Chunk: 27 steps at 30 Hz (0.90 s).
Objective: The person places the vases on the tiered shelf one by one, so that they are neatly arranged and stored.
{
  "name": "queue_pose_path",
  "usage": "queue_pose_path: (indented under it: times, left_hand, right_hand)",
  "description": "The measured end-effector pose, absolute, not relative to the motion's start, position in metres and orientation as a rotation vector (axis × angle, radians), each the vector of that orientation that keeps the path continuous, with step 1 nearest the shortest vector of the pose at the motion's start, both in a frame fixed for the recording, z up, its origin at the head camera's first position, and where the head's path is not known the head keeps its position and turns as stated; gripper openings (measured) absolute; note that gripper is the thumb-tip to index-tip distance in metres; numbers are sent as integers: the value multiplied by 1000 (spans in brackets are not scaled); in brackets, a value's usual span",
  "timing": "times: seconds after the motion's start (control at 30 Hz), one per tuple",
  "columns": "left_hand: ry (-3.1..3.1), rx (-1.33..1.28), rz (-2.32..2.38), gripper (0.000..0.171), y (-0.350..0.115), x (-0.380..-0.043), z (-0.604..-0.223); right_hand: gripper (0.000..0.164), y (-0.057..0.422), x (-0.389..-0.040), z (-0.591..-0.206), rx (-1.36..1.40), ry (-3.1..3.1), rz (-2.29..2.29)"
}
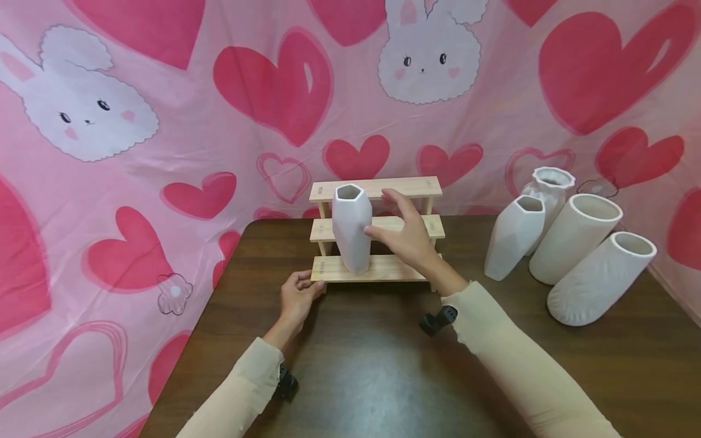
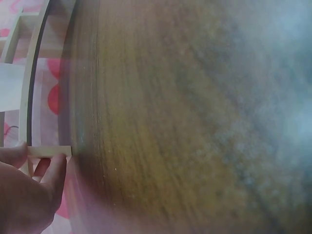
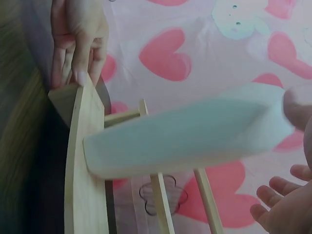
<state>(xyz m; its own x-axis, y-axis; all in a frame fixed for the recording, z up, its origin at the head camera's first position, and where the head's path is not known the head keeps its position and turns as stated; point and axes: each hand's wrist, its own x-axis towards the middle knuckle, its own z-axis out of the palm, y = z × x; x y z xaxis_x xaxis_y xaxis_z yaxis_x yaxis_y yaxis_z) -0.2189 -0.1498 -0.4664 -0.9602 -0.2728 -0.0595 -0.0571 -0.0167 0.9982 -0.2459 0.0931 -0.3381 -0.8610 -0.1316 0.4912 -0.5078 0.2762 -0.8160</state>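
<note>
A white faceted vase (image 1: 352,231) stands upright on the lowest board of a three-tier wooden display stand (image 1: 397,267), toward its left end. My left hand (image 1: 296,302) is at the stand's front left corner. In the left wrist view, thumb and fingers of that hand (image 2: 31,195) pinch the end of the lowest board and its support. My right hand (image 1: 408,236) is at the vase's right side, fingers spread and thumb tip right at its upper wall. The right wrist view has the vase (image 3: 185,136) with its base on the board.
On the right of the dark wooden table (image 1: 356,365) stand several other white vases: another faceted one (image 1: 515,237), a frilled-rim one (image 1: 552,182), a smooth cylinder (image 1: 575,237) and a ribbed one (image 1: 601,278). A pink curtain (image 1: 219,121) with hearts and rabbits hangs behind.
</note>
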Motion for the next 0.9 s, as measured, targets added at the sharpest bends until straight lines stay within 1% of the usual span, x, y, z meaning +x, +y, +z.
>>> queue_pose_path:
  times: [0.3,0.57,0.9]
  left_hand:
    - [-2101,359,-2087,35,-147,-217,-466]
    - [-2092,370,-2090,36,-146,-216,-466]
    - [-2090,356,-2093,35,-146,-218,-468]
  right_hand:
    - [75,133,-234,-346,545,-2227,1477]
    - [75,158,-220,-336,455,-2204,1493]
    - [78,202,-213,-326,386,-2143,1266]
